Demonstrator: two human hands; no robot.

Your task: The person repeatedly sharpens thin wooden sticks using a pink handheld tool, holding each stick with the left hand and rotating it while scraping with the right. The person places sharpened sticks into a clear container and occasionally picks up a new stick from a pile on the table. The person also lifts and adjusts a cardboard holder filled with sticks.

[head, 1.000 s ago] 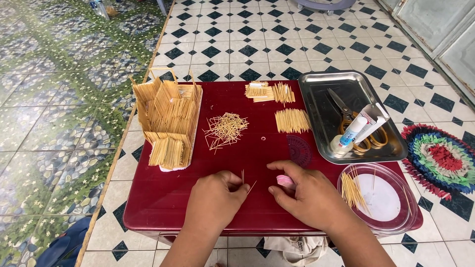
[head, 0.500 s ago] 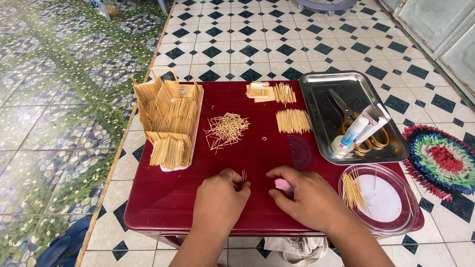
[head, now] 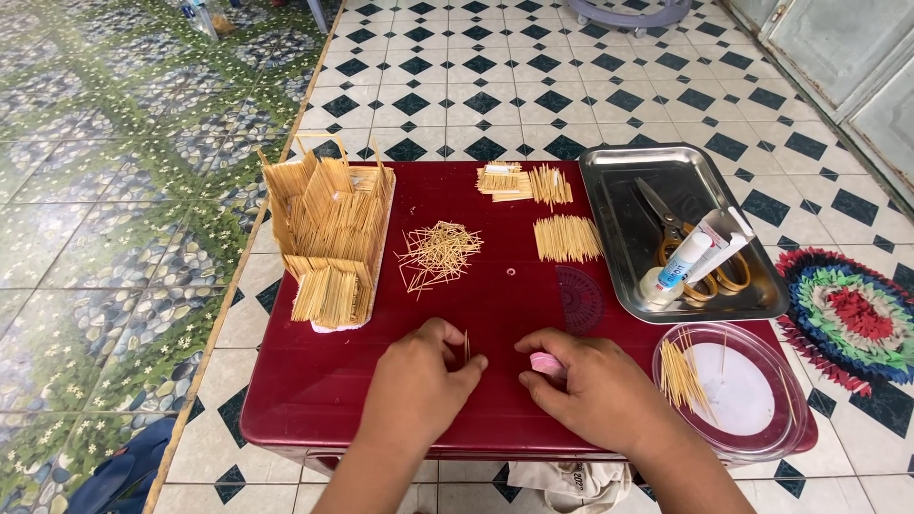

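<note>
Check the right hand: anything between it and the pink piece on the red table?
Nothing visible. The right hand rests on the red table with its fingertips already at the pink piece. The left hand sits apart, pinching an upright toothpick.

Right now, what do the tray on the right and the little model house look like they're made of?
Tray: likely stainless steel, judging by its shiny, mirror-like grey surface. Model house: apparently thin pale wooden sticks, probably toothpicks, matt and straw-coloured, like the loose pile beside it.
</note>
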